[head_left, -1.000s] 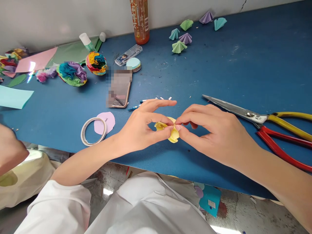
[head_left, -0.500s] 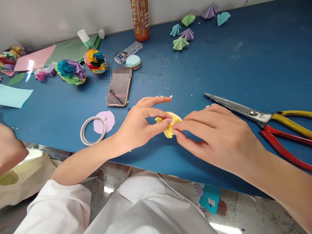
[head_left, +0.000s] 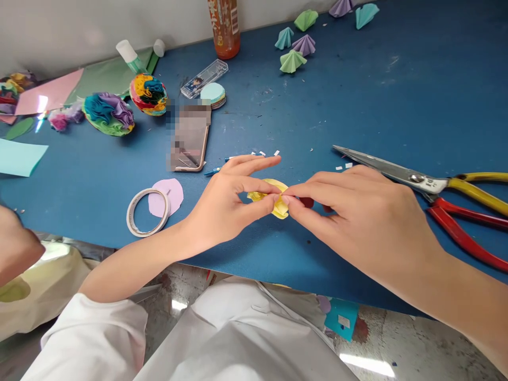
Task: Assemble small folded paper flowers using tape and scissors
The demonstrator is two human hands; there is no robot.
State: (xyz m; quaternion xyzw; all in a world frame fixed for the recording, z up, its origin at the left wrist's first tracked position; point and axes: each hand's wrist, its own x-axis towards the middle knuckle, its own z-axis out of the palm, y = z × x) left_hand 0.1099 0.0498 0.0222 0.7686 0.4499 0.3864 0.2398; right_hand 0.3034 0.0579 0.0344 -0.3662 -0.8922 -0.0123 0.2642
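Between my two hands is a small, crumpled piece of yellow paper (head_left: 280, 209) with a rounded rim. My left hand (head_left: 228, 201) pinches it from the left between thumb and index finger, its other fingers stretched out. From the right, the thumb and fingertips of my right hand (head_left: 359, 214) are pressed together at the paper's middle, meeting the left fingertips. The fingers cover part of the paper. Scissors (head_left: 428, 185) with one yellow and one red handle lie beside my right hand. A tape roll (head_left: 130, 214) rests partly over a lilac paper circle (head_left: 175, 200) near my left forearm.
A phone (head_left: 192, 137), a stack of paper circles (head_left: 213, 94) and a clear case (head_left: 204, 79) lie beyond my left hand. Ruffled paper balls (head_left: 109, 114), a glue stick (head_left: 129, 53), a bottle (head_left: 225, 32) and folded paper fans (head_left: 292, 62) stand farther back. Another person's arm (head_left: 18, 238) is at left.
My right fingertips have closed in to a tight pinch at the yellow paper's middle, near the left thumb. The whole view has shifted slightly.
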